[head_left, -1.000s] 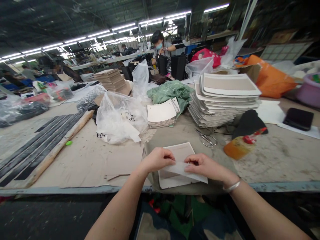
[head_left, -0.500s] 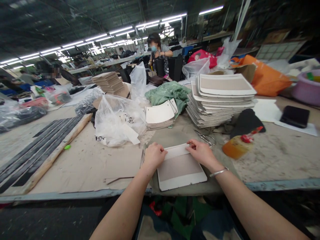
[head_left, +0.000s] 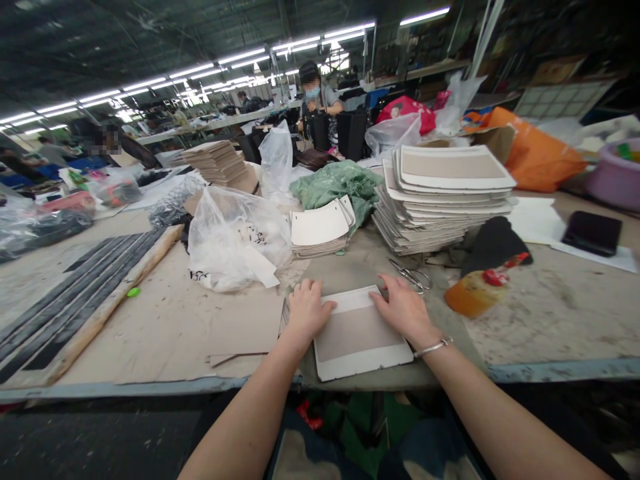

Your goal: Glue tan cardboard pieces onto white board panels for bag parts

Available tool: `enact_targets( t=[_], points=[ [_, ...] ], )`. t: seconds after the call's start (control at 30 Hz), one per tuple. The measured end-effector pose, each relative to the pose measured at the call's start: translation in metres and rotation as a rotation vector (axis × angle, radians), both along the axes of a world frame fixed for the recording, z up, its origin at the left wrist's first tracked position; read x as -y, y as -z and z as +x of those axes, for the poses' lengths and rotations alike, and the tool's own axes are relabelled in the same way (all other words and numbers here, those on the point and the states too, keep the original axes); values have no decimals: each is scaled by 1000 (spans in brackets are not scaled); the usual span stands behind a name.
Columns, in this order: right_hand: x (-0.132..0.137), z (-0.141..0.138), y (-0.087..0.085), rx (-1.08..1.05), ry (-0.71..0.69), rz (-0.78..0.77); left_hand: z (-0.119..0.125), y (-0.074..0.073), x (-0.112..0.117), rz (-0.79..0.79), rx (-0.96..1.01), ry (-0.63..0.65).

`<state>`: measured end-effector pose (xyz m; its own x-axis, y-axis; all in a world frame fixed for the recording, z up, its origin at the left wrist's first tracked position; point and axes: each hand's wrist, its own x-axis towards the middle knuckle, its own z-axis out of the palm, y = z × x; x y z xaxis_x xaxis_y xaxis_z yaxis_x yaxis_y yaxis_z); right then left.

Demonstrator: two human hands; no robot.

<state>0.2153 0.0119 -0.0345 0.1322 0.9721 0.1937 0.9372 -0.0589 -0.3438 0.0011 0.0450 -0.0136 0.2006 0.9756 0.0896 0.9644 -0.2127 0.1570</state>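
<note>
A flat white-edged panel (head_left: 363,333) with a beige-grey middle band lies on the grey mat (head_left: 345,277) in front of me. At its upper left edge rests my left hand (head_left: 309,309), fingers stretched out and the thumb on the panel. My right hand (head_left: 403,305) is open too, at the upper right edge, its thumb touching the panel's top corner and its fingers on the mat beyond. A pair of scissors (head_left: 413,277) lies just past the right fingers. Behind stand a small pile of white curved pieces (head_left: 319,225) and a tall stack of similar panels (head_left: 450,170).
A clear plastic bag (head_left: 233,233) sits left of centre, with dark strips (head_left: 95,290) beyond it. To the right stand an orange drink cup (head_left: 473,291) and a black phone (head_left: 593,233). The table edge (head_left: 560,371) runs close to me. Across the room a person (head_left: 320,97) sits.
Both hands have loosened from a pinch at the panel's upper edge, and their fingers are now spread. The panel lies in almost the same place.
</note>
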Motion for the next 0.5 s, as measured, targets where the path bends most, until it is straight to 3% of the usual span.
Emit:
enact_targets(
  t=[0.13,0.23,0.33,0.4,0.5],
  points=[
    [7,-3,-3,80,-153,145,-18,-22,6,62,-16,63],
    [14,-10,1,105,-350,167,-23,-29,28,7,-72,173],
    [22,-21,9,141,-501,119,-17,-16,62,-46,-129,244],
    [26,-27,12,168,-558,79,-10,-3,80,-48,-160,226],
    [30,-31,15,196,-581,47,0,13,93,-50,-194,208]
  ],
)
